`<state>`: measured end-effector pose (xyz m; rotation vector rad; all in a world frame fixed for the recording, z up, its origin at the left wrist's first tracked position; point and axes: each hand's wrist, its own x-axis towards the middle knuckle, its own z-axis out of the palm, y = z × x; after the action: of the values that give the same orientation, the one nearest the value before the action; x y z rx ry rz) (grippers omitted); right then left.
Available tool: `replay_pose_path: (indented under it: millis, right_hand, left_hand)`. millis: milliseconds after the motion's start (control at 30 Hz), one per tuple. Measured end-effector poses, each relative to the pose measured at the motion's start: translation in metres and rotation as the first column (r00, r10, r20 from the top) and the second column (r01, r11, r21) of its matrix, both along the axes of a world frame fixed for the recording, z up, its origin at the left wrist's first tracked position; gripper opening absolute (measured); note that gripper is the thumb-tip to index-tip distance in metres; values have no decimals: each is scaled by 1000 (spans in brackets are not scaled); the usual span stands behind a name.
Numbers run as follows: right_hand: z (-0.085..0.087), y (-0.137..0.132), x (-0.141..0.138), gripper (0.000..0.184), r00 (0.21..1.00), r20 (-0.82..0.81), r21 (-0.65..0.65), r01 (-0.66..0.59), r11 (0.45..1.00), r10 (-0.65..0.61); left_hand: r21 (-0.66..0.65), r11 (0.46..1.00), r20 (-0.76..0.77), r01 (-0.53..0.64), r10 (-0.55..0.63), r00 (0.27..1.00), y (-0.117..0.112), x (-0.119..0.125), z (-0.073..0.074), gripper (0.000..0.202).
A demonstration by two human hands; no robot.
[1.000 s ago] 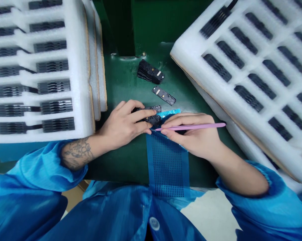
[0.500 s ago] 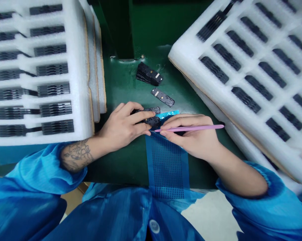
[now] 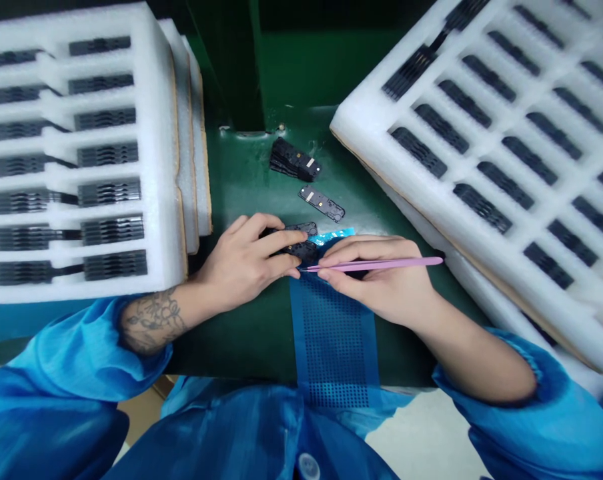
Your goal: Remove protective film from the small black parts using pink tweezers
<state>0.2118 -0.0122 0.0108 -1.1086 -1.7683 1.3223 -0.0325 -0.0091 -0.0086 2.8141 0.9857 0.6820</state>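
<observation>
In the head view, the left hand point(image 3: 249, 263) has its fingers a bit spread over two black parts point(image 3: 302, 251); I can't tell if it grips them. The right hand point(image 3: 389, 283) pinches pink tweezers point(image 3: 381, 265), the tip close to the left thumb. The parts lie under the left fingers, left of the right hand. A blue sheet point(image 3: 334, 333) lies on the green surface point(image 3: 231, 347).

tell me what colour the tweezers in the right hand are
The tweezers are pink with a purplish tint, seen best in the head view.
</observation>
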Motion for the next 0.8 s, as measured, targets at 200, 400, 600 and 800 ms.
replay_pose_path:
  millis: [200, 400, 600, 800]
  right_hand:
    - [-1, 0, 1, 5, 1000, -12, -15, 2, 1000, -2]
    - [1, 0, 0, 3, 1000, -13, -41, 23, 999, -23]
    - [3, 5, 3, 7, 975, 12, -63, 224, 973, -224]
    - [0, 7, 3, 8, 959, 26, -38, 282, 959, -281]
  left_hand:
    - [10, 1000, -2, 0, 0, 1000, 0, 0, 0, 23]
    - [1, 1000, 0, 4, -4, 1000, 1, 0, -1, 24]
    - [-44, 999, 6, 16, -16, 1000, 0, -1, 1, 30]
    - [-18, 1000, -27, -18, 18, 999, -2, 1, 3, 16]
